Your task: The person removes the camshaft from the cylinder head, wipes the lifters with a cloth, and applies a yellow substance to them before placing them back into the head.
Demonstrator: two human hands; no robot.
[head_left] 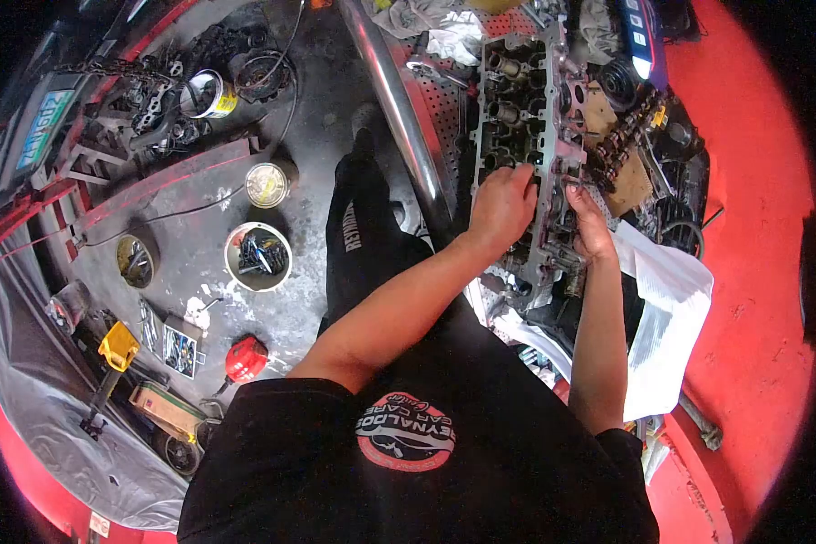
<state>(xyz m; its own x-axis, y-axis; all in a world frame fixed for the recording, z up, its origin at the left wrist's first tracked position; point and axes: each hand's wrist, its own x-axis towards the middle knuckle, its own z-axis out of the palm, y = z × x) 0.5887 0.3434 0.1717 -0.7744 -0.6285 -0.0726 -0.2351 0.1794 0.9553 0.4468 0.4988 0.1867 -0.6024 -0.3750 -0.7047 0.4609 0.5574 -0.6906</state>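
Note:
A metal engine cylinder head lies lengthwise on the bench, with its row of round wells and bolt holes facing up. Over its near part is my left hand, fingers bent and pressed together; what they hold, if anything, is hidden. My right hand is at the head's right side, thumb near the edge and the other fingers partly hidden, seemingly gripping that side. A camshaft lies on brown cardboard to the right.
A white plastic sheet drapes right of my forearm. A thick metal pipe runs along the bench's left side. On the floor stand a tub of tools, a round can, a white bucket and a red rounded object.

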